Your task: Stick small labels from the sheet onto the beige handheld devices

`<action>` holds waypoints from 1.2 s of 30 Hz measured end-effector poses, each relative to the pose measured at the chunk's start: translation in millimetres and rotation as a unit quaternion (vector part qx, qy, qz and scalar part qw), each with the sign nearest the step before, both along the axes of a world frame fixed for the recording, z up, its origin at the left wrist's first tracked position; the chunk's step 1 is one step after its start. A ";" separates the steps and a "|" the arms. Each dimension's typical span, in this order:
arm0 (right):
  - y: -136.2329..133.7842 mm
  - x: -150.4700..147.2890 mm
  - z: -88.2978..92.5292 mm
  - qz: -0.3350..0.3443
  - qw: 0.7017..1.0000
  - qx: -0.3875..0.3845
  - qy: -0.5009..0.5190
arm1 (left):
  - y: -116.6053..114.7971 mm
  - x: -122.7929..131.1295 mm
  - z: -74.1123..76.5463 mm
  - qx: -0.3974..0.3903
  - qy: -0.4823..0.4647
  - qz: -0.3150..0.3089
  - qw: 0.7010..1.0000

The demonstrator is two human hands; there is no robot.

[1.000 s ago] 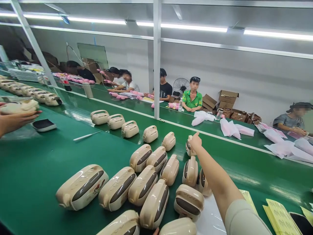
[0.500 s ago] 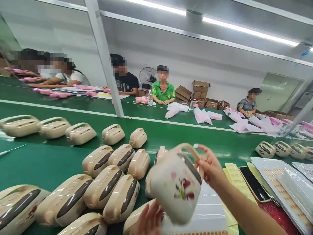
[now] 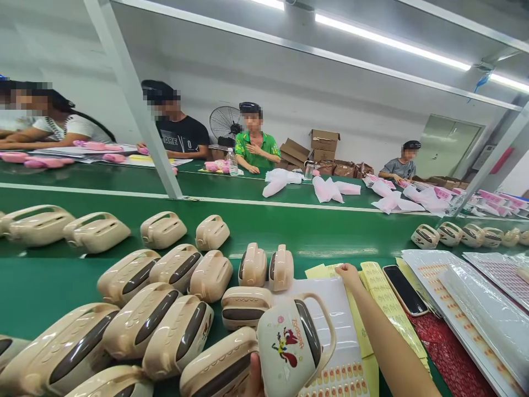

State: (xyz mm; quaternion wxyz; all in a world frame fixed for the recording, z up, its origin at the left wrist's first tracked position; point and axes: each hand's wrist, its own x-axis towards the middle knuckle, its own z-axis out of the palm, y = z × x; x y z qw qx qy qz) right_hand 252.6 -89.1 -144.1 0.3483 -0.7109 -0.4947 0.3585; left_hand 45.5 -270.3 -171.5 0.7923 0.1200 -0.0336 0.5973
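Observation:
My left hand [image 3: 254,377] is at the bottom edge, only its thumb and a little of the palm showing. It grips a cream plastic housing [image 3: 285,347] with a loop handle, a dark brown strip and a red and yellow cartoon print. The housing is tilted, its printed side facing me and its handle to the right. Beyond it, my right hand [image 3: 349,274] has its fingers pinched together at the top of a yellow label sheet [image 3: 324,271]. What lies between those fingertips is too small to make out. A white sheet of oval stickers [image 3: 341,380] lies partly behind the housing.
Several similar cream housings [image 3: 140,317] stand to the left. More line the green conveyor [image 3: 264,237]. On the right lie yellow label strips [image 3: 388,309], a phone [image 3: 405,289], red bubble wrap [image 3: 442,347] and sticker sheets [image 3: 467,309]. Co-workers [image 3: 256,143] sit across, beyond a metal post [image 3: 132,99].
My right hand has let go of the housing's handle and moved to the yellow sheet. The housing is lower, now gripped by my left hand, its handle turned rightward. The view has shifted right.

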 end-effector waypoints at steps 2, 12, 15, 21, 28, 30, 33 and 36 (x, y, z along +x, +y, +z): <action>10.3 2.1 -9.5 0.002 0.999 -0.023 -0.037 | 0.4 0.7 6.6 0.001 0.001 -0.014 1.000; 14.3 -6.7 -29.0 -0.015 0.992 -0.031 -0.121 | 7.5 10.3 17.5 -0.096 0.049 0.045 0.993; 13.0 -5.8 -28.3 -0.011 0.995 -0.035 -0.089 | 9.7 15.6 28.6 -0.159 0.111 0.064 0.979; 11.2 -4.5 -18.7 -0.005 0.998 -0.050 0.026 | 21.1 27.9 72.1 -0.333 0.203 0.114 0.914; -5.9 -4.5 17.5 -0.005 0.984 0.052 0.170 | 37.5 37.9 78.4 -0.328 0.257 0.178 0.892; -21.2 -7.6 31.8 0.008 0.973 0.092 0.211 | 41.3 40.7 74.7 -0.304 0.263 0.203 0.893; -54.9 -19.9 50.2 0.055 0.954 0.120 0.269 | 45.0 44.4 71.6 -0.277 0.274 0.223 0.894; -89.9 -36.9 60.2 0.104 0.940 0.117 0.304 | 45.2 46.9 71.7 -0.248 0.287 0.240 0.894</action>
